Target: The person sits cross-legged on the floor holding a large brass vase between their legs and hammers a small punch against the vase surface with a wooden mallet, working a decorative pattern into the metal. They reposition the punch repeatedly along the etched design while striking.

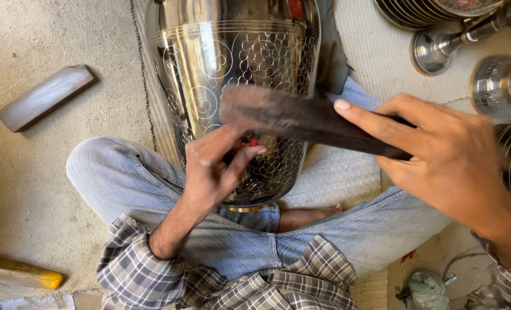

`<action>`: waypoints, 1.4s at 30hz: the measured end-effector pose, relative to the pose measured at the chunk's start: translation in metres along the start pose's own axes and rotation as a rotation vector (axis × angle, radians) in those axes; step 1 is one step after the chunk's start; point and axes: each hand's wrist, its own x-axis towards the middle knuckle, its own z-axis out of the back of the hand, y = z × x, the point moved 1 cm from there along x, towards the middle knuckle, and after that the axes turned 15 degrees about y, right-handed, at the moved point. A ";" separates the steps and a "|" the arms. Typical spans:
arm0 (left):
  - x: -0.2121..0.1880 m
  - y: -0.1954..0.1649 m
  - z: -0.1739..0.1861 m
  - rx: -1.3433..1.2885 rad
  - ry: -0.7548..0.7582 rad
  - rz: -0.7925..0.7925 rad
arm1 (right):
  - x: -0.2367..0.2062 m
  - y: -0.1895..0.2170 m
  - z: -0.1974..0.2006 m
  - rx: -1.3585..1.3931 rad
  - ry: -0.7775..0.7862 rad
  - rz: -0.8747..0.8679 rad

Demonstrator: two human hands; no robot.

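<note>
A large shiny metal vessel point(232, 63) engraved with circles and flower patterns lies between my crossed legs in jeans. My left hand point(215, 166) pinches a small red-tipped engraving tool point(253, 141) against the vessel's lower side. My right hand point(439, 155) grips a dark flat wooden bat point(301, 117) held across the vessel, just above the left hand and the tool. The bat's far end is blurred. The tool's tip is hidden by my fingers.
A flat wooden block point(43, 97) lies on the floor at the left. A yellow-handled tool point(20, 274) rests at the lower left. Several polished metal pieces point(467, 51) stand at the upper right on a woven mat point(370, 51). A small green bundle point(424, 290) sits lower right.
</note>
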 end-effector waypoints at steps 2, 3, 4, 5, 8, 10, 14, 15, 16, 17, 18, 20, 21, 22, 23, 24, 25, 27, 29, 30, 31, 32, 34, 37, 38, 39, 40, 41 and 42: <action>0.003 -0.002 0.002 -0.102 -0.034 -0.203 | 0.001 0.002 -0.005 0.008 0.008 -0.042; 0.004 -0.004 0.005 -0.152 -0.054 -0.303 | 0.001 0.002 -0.010 0.132 -0.031 -0.069; 0.005 -0.006 0.007 -0.099 -0.027 -0.301 | -0.001 0.002 -0.014 0.257 -0.071 -0.096; 0.007 -0.007 0.011 -0.046 0.003 -0.303 | -0.004 0.002 -0.017 0.200 -0.049 -0.084; 0.018 -0.014 0.018 -0.036 0.159 -0.282 | -0.018 -0.001 -0.033 0.141 -0.074 -0.066; 0.024 -0.017 0.024 -0.083 0.238 -0.323 | -0.027 0.001 -0.057 0.252 -0.212 -0.072; 0.034 -0.021 0.032 -0.102 0.316 -0.484 | -0.057 0.001 -0.096 0.273 -0.239 -0.161; 0.035 -0.022 0.033 -0.089 0.337 -0.505 | -0.064 0.004 -0.109 0.458 -0.279 -0.184; 0.035 -0.022 0.034 -0.111 0.387 -0.473 | -0.069 0.005 -0.122 0.642 -0.323 -0.205; 0.037 -0.022 0.035 -0.130 0.435 -0.445 | -0.073 0.004 -0.131 0.619 -0.388 -0.170; 0.037 -0.021 0.036 -0.152 0.482 -0.413 | -0.078 0.002 -0.138 0.595 -0.447 -0.133; 0.039 -0.022 0.036 -0.125 0.512 -0.409 | -0.085 -0.003 -0.148 0.569 -0.504 -0.134; 0.041 -0.022 0.036 -0.110 0.528 -0.412 | -0.087 -0.006 -0.152 0.564 -0.509 -0.172; 0.043 -0.022 0.037 -0.083 0.525 -0.462 | -0.088 -0.008 -0.154 0.559 -0.510 -0.211; 0.046 -0.023 0.037 -0.058 0.521 -0.510 | -0.088 -0.007 -0.156 0.408 -0.470 -0.168; 0.048 -0.023 0.038 -0.028 0.517 -0.561 | -0.088 -0.006 -0.157 0.256 -0.434 -0.121; 0.050 -0.023 0.038 -0.062 0.571 -0.556 | -0.086 -0.004 -0.158 0.104 -0.399 -0.076; 0.053 -0.023 0.037 -0.138 0.675 -0.534 | -0.083 0.000 -0.161 0.430 -0.518 -0.113; 0.051 -0.021 0.038 -0.143 0.651 -0.567 | -0.079 0.003 -0.161 0.428 -0.527 -0.107; 0.050 -0.019 0.038 -0.143 0.640 -0.591 | -0.077 0.004 -0.158 0.256 -0.482 -0.086; 0.048 -0.017 0.037 -0.122 0.596 -0.559 | -0.074 0.003 -0.154 0.085 -0.436 -0.069; 0.045 -0.015 0.036 -0.103 0.551 -0.528 | -0.072 0.000 -0.149 0.222 -0.454 -0.076; 0.032 -0.011 0.030 -0.072 0.441 -0.462 | -0.064 -0.006 -0.137 0.507 -0.467 -0.085; 0.018 -0.009 0.020 -0.019 0.233 -0.380 | -0.057 -0.012 -0.099 -0.050 -0.193 -0.120; 0.013 -0.010 0.016 -0.011 0.156 -0.338 | -0.050 -0.011 -0.092 0.156 -0.206 -0.073; 0.008 -0.012 0.012 -0.002 0.076 -0.292 | -0.043 -0.012 -0.083 0.361 -0.216 -0.021; 0.003 -0.014 0.010 -0.050 0.004 -0.290 | -0.037 -0.013 -0.072 0.393 -0.214 -0.012; -0.001 -0.017 0.009 -0.097 -0.069 -0.289 | -0.032 -0.014 -0.063 0.424 -0.211 -0.003; -0.004 -0.020 0.009 -0.143 -0.141 -0.295 | -0.030 -0.018 -0.050 0.276 -0.211 -0.036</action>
